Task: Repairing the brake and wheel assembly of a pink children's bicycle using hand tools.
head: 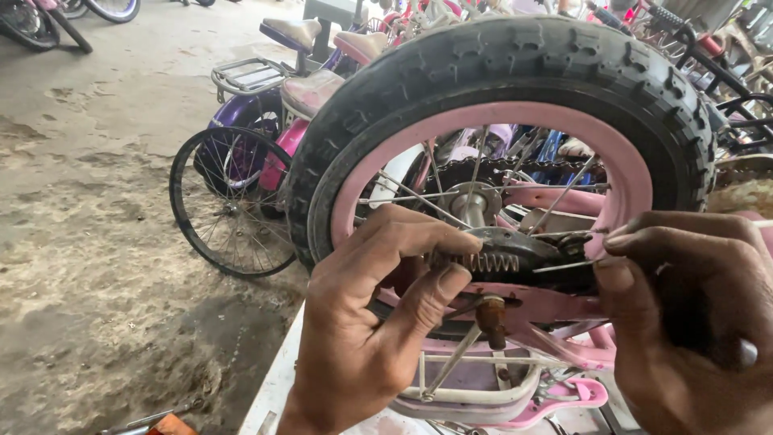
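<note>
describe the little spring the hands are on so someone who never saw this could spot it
Find the big black tyre on the pink rim. Below its hub, the left hand and right hand meet at a small coiled metal spring. It is the only coil; the spokes nearby are straight.

Left hand (pixel 362 322) raised from the near edge, back toward the camera, thumb and forefinger pinched together at upper right. Right hand (pixel 692 322) at the near right, fingers curled leftward, thumb and forefinger tips nearly meeting.

Knobby matt rubber tyre (pixel 515 60), glossy pink rim (pixel 620 153), metal spring (pixel 493 262), rough concrete floor (pixel 88 242)
</note>
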